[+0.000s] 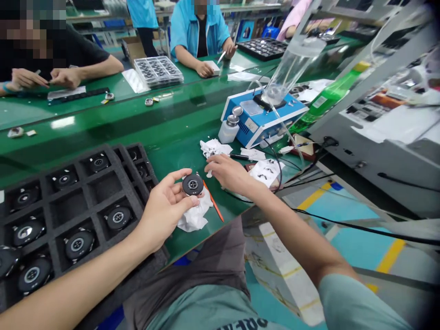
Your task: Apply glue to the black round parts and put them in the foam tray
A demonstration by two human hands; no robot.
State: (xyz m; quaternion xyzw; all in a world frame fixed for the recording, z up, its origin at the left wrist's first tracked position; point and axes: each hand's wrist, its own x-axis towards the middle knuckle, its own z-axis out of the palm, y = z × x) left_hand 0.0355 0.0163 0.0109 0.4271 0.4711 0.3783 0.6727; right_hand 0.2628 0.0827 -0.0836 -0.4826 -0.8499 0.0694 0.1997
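In the head view my left hand (168,201) holds a round black watch body (193,184) by its edge, between thumb and fingers, with its sensor side facing up. Under and beside it lie a crumpled white tissue (197,214) and an orange stick (213,201) on the green table (178,158). To the right, my right hand (228,174) is closed, fingers pressed together over a small white piece of tissue (209,174). Just beyond it rests another crumpled tissue (215,148) with dark marks.
A foam tray (51,201) with several watch bodies fills the left. A white pump bottle (229,128), blue machine (261,120) and green bottle (325,103) stand behind. Cables (280,169) run at right. Other people sit across the table, near a clear tray (158,71).
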